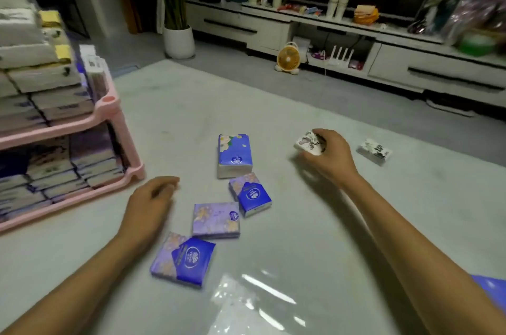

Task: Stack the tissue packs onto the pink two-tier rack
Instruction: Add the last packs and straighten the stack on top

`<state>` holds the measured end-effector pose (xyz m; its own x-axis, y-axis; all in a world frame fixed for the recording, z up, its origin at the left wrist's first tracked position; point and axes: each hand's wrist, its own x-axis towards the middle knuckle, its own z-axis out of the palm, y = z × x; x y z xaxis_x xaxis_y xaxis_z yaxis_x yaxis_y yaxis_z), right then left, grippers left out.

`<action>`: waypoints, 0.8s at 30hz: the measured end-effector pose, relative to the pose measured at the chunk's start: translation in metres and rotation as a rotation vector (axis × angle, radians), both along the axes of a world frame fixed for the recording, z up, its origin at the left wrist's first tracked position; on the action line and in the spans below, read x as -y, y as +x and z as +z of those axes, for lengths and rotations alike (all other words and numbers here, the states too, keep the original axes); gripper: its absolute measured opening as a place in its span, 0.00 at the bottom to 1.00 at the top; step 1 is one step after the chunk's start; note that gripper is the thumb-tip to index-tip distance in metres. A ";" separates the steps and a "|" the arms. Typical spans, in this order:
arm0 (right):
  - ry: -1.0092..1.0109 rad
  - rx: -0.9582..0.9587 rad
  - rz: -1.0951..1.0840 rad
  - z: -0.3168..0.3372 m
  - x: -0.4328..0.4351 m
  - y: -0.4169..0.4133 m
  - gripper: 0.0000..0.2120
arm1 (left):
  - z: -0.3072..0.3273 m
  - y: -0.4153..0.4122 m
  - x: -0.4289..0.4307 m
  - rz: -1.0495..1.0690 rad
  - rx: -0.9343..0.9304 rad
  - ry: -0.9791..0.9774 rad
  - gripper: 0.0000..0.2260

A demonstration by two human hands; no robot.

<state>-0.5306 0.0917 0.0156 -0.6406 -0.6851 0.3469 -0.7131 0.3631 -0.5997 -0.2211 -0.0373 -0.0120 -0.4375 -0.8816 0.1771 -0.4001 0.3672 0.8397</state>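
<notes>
right hand (327, 155): at 3 o'clock of the frame, fingers curled over a white pack (308, 143) with a dark floral print, low over the rug (191, 115).
left hand (149, 203): at 8 o'clock, fingers loosely curled, holding nothing.
pink rack (109, 113): at 9 o'clock, both tiers crowded with stacked packs.
loose packs: tall blue pack (235, 155) near centre; small blue pack (250, 195) at its 6 o'clock; lilac pack (216, 219) and dark purple pack (183, 258) further toward 7 o'clock.
second white pack (374, 151): alone, at 3 o'clock of the right hand.
clear wrap (254, 304): at 6 o'clock, by the bottom edge.
fan (288, 57): at 1 o'clock, on the floor.
</notes>
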 end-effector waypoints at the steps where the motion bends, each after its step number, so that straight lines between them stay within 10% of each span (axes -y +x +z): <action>1: -0.055 -0.039 -0.053 0.006 -0.015 -0.013 0.16 | 0.010 -0.004 -0.003 0.022 -0.060 0.011 0.09; 8: 0.209 0.073 -0.360 0.002 -0.065 -0.094 0.16 | 0.054 -0.076 -0.075 -0.180 -0.146 0.025 0.14; 13: 0.427 0.050 -0.294 -0.010 -0.070 -0.093 0.30 | 0.056 -0.104 -0.125 -0.408 -0.124 0.079 0.18; 20: 0.670 -0.104 -0.004 0.014 -0.093 0.020 0.23 | 0.042 -0.082 -0.136 -0.420 0.071 0.015 0.13; 24: 0.556 0.305 0.129 0.036 -0.116 0.074 0.15 | 0.033 -0.069 -0.159 -0.539 0.242 -0.111 0.25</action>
<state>-0.4569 0.2081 0.0513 -0.5551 -0.7881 -0.2660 -0.5992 0.6007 -0.5292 -0.2904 0.1214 0.0213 -0.8573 -0.5060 0.0951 -0.3079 0.6519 0.6929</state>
